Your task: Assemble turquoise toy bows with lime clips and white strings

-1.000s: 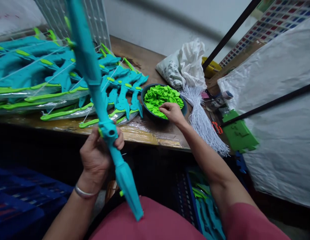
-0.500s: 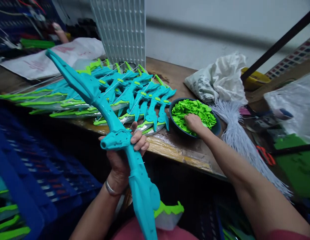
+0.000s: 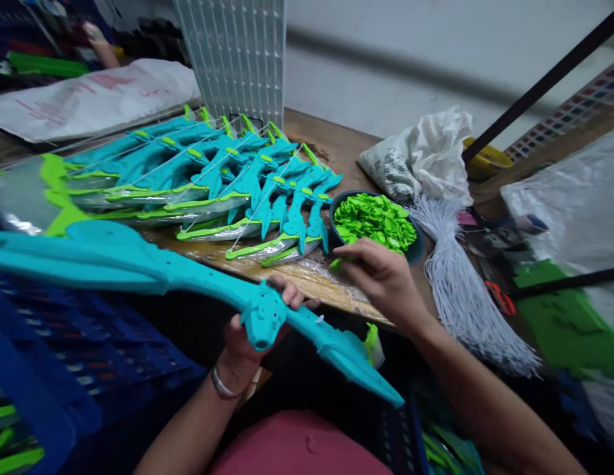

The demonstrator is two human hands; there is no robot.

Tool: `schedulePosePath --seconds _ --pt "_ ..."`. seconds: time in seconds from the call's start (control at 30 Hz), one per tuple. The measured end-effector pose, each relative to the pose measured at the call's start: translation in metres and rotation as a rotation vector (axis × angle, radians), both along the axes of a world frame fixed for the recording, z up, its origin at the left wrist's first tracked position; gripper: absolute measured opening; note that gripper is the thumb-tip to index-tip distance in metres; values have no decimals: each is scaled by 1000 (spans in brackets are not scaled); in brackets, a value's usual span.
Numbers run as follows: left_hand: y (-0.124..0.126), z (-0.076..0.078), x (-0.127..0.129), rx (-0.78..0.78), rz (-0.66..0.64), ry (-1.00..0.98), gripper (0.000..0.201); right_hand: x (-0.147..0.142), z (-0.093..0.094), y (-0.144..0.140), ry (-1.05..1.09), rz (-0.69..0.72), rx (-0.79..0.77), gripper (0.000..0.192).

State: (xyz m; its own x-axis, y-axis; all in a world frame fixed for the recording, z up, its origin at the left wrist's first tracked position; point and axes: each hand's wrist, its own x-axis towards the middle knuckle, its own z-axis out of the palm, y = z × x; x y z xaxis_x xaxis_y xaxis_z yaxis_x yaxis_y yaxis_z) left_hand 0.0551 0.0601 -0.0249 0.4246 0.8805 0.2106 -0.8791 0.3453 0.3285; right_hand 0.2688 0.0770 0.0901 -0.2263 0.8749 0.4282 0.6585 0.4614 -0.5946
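My left hand (image 3: 252,336) is wrapped round the middle of a turquoise plastic toy bow (image 3: 203,277), which lies slantwise across my lap and past the table edge. Clear and lime-green blade parts stick out near its two ends. Between the fingertips of my right hand (image 3: 381,274) is a small lime-green plastic piece (image 3: 335,264), partly hidden and blurred. Just behind that hand stands a dark bowl (image 3: 420,249) heaped with similar green pieces (image 3: 374,221). Several turquoise bows (image 3: 257,175) with strings lie overlapped on the table to its left.
A bundle of white cords (image 3: 448,277) hangs over the table (image 3: 331,142) edge, beside a white sack (image 3: 410,158). Red-handled scissors (image 3: 500,297) lie farther right. Blue crates (image 3: 89,369) stand below on the left. Another person's hand (image 3: 96,39) shows at the far left.
My right hand has come out of the bowl toward me with a green piece. My left hand has turned the bow from steep to nearly level.
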Motion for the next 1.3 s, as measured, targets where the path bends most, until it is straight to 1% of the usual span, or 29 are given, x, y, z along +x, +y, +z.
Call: schedulePosePath --seconds 0.1,0.13,0.2,0.3,0.37,0.4,0.47,0.57,0.67,0.77,0.83,0.93,0.97,1.03,1.1,1.13,1.17,1.2,1.23,1.3 --pt "-17 -11 4 65 -28 35 69 -40 8 -53 50 61 10 8" --pt "-24 -12 4 72 -47 59 70 -48 8 -67 55 85 21 8" --pt "-40 -9 0 83 -110 110 70 -59 3 -89 41 117 33 8" --pt "-63 0 -6 60 -177 151 65 -64 -4 -114 -3 140 -6 12" --pt "-74 1 -7 47 -178 157 62 -64 -5 -130 -5 168 -68 20" --pt "-79 -2 -6 58 -164 138 60 -64 -5 -138 1 184 -106 25" --pt "-85 -11 -3 120 -130 73 60 -63 -3 -153 10 198 -168 32" --pt "-93 -27 -2 218 -121 29 60 -62 -3 -171 18 165 -188 30" --pt "-100 -33 -6 269 -155 77 60 -62 -2 -181 62 137 -192 23" --pt "-107 -30 -8 243 -153 112 60 -62 6 -181 28 179 -198 20" --pt "-109 -27 -7 237 -141 133 60 -60 14 -178 -22 220 -189 23" --pt "-109 -24 -5 218 -90 181 61 -59 21 -174 -106 299 -183 33" --pt "-109 -23 -4 208 -72 193 61 -61 20 -173 -128 322 -177 36" --pt "-109 -22 -3 196 -45 203 61 -66 15 -175 -93 288 -113 37" --pt "-109 -22 -2 211 -45 188 59 -73 7 -179 15 189 -48 36" --pt "-109 -22 -1 217 -48 176 58 -77 3 -181 75 121 -37 34" --pt "-109 -22 0 220 -44 164 58 -79 -1 -183 113 82 -34 32" --pt "-110 -22 1 221 -35 148 57 -81 -2 -183 119 77 -34 30" --pt "-110 -24 2 218 -16 127 58 -80 -3 -183 97 106 -45 29" --pt "-112 -29 4 217 15 125 64 -75 0 -180 22 212 -77 27"
